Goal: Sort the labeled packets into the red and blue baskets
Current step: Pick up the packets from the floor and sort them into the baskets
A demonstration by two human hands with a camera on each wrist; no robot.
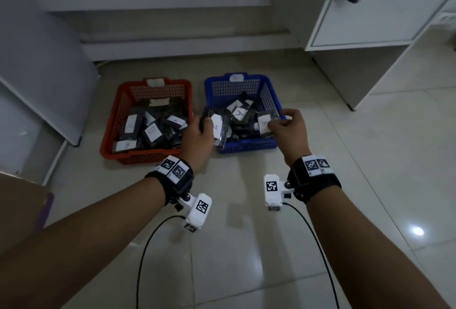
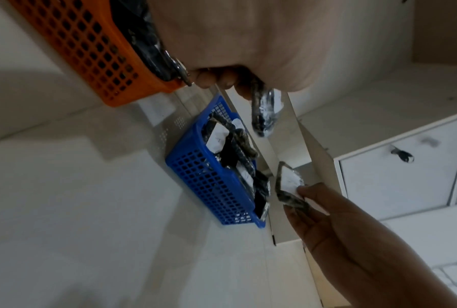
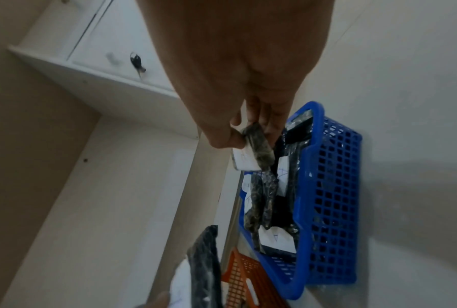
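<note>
A red basket [image 1: 112,121] and a blue basket [image 1: 272,93] stand side by side on the floor, each holding several dark packets with white labels. My left hand [image 1: 197,133] grips a dark packet [image 1: 217,126] whose white label reads A, over the blue basket's near left corner. In the left wrist view that packet [image 2: 264,110] hangs from my curled fingers. My right hand [image 1: 288,123] pinches another labeled packet [image 1: 265,121] over the blue basket's right side; the right wrist view shows this packet [image 3: 251,154] between thumb and fingers above the blue basket [image 3: 335,187].
A white cabinet [image 1: 370,12] with a dark knob stands at the back right. A white panel [image 1: 37,74] leans at the left beside the red basket. Glossy tiled floor [image 1: 234,247] spreads in front of the baskets. Camera cables hang from both wrists.
</note>
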